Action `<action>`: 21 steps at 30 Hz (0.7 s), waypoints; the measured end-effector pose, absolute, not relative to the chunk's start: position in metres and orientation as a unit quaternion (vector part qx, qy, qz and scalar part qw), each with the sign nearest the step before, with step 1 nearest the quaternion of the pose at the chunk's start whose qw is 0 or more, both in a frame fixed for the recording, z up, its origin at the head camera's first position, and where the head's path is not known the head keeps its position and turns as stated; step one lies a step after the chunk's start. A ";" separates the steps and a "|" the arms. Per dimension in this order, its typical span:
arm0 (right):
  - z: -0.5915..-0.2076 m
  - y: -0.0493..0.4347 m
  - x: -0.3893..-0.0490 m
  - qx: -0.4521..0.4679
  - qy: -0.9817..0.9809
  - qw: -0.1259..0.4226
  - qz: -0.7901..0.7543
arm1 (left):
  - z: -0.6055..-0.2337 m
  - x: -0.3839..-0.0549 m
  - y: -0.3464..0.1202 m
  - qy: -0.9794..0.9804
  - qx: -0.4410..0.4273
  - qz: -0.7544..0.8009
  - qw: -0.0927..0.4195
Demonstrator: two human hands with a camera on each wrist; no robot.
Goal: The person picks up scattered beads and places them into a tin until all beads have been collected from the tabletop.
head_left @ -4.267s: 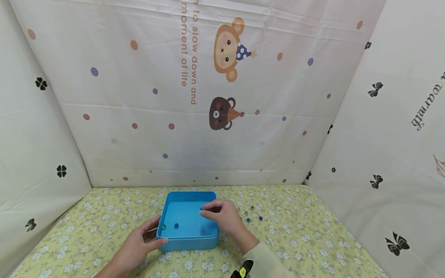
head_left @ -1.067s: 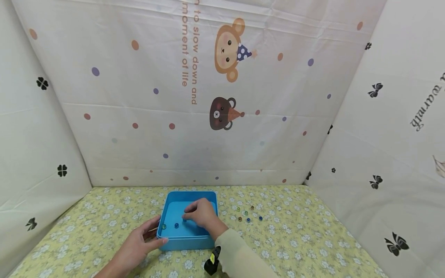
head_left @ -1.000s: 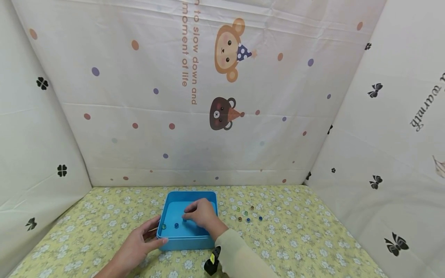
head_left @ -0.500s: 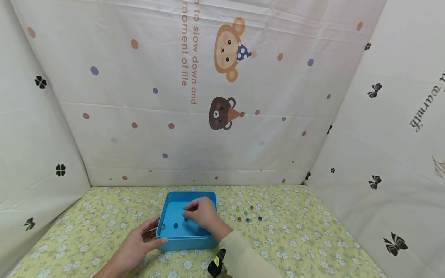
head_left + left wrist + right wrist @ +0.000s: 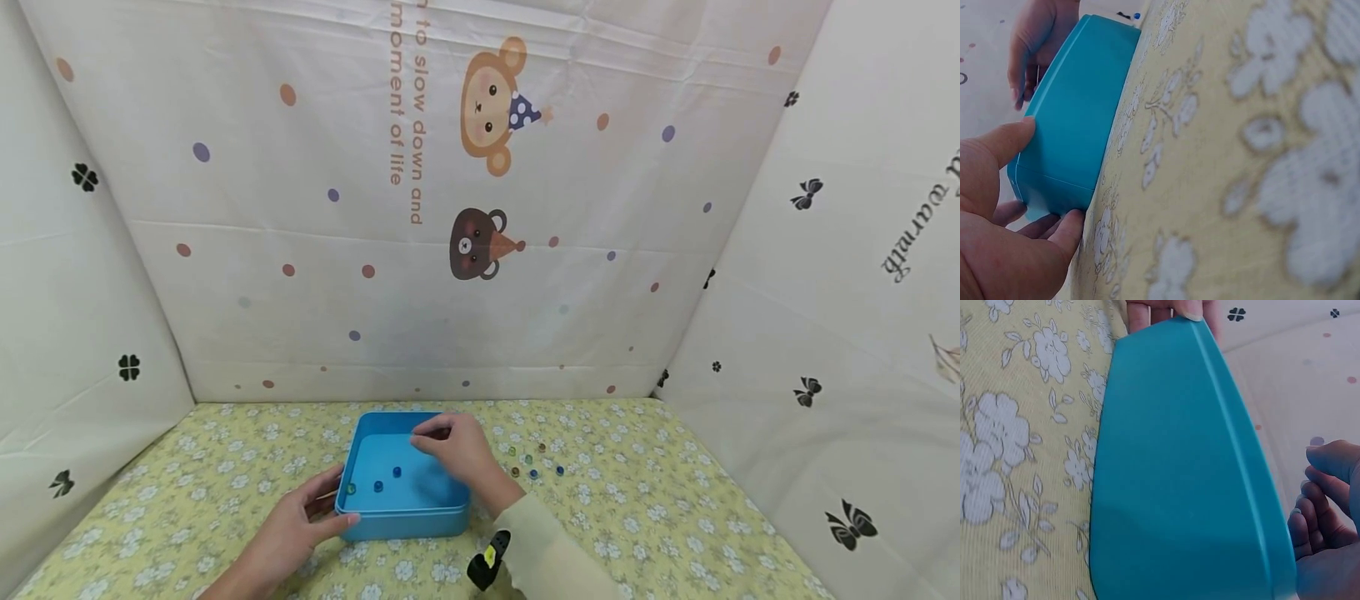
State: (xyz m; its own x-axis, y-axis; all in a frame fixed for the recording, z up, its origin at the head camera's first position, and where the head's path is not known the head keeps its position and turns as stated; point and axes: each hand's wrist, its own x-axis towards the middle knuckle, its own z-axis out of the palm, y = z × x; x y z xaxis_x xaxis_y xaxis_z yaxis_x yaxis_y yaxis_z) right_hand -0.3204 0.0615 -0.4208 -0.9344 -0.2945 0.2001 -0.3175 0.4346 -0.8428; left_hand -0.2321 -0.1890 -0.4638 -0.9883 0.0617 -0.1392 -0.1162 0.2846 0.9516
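Observation:
A blue square box (image 5: pixel 405 523) without a lid stands on the table. My left hand (image 5: pixel 296 525) grips its near left corner, thumb at the rim and fingers along the side, as the left wrist view also shows. Inside lie a green bead (image 5: pixel 351 489) by the left wall and a blue bead (image 5: pixel 378 486), with another blue bead (image 5: pixel 397 472) a little farther back. Over the box's right side hovers my right hand (image 5: pixel 461 450), fingers loosely bent and nothing visible between them. The right wrist view shows that hand beside the box's outer wall (image 5: pixel 1179 456).
To the right of the box several loose beads lie on the flowered cloth: a green bead (image 5: pixel 528 459), a brown bead (image 5: pixel 515 472) and a blue bead (image 5: pixel 560 471) among them. A printed white curtain (image 5: pixel 420 317) stands behind, with others at both sides.
My right hand brought a blue bead leftward into the box, let it go beside the other blue bead, then drew back up and to the right. The left hand stays on the corner.

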 end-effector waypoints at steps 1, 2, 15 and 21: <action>-0.421 0.063 -0.321 0.179 -0.847 0.013 0.500 | -0.464 -0.232 -0.189 0.798 -0.019 0.598 0.074; -0.420 0.065 -0.321 0.178 -0.846 0.013 0.502 | -0.464 -0.232 -0.189 0.797 -0.019 0.598 0.074; -0.429 0.095 -0.325 0.189 -0.800 0.026 0.568 | -0.463 -0.231 -0.190 0.791 -0.014 0.607 0.073; -0.434 0.108 -0.327 0.185 -0.795 0.042 0.576 | -0.462 -0.231 -0.189 0.791 -0.017 0.608 0.073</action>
State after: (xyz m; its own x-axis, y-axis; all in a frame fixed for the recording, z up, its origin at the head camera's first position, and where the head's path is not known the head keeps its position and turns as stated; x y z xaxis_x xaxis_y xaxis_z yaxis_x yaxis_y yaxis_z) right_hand -0.3272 0.1076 -0.4338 -0.9281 -0.2461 0.2795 -0.3424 0.2689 -0.9002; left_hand -0.2305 -0.1893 -0.4623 -0.9887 0.0616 -0.1363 -0.1159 0.2606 0.9585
